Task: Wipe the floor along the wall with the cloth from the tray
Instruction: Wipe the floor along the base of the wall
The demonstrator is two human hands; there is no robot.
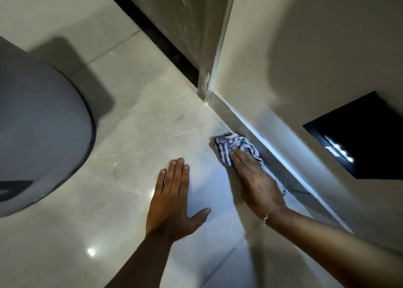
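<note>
A crumpled cloth (226, 145) with blue and white stripes lies on the pale tiled floor (139, 124), right against the skirting of the wall (305, 74). My right hand (255, 178) presses flat on the cloth, fingers pointing along the wall; part of the cloth is hidden under the palm. My left hand (174, 196) rests flat on the bare floor to the left of it, fingers together and thumb spread, holding nothing. The tray is not in view.
A large rounded grey object (41, 126) stands on the floor at the left. A wall corner post (207, 85) meets the floor just beyond the cloth. A black recessed panel (366, 139) with small lights sits in the wall at the right.
</note>
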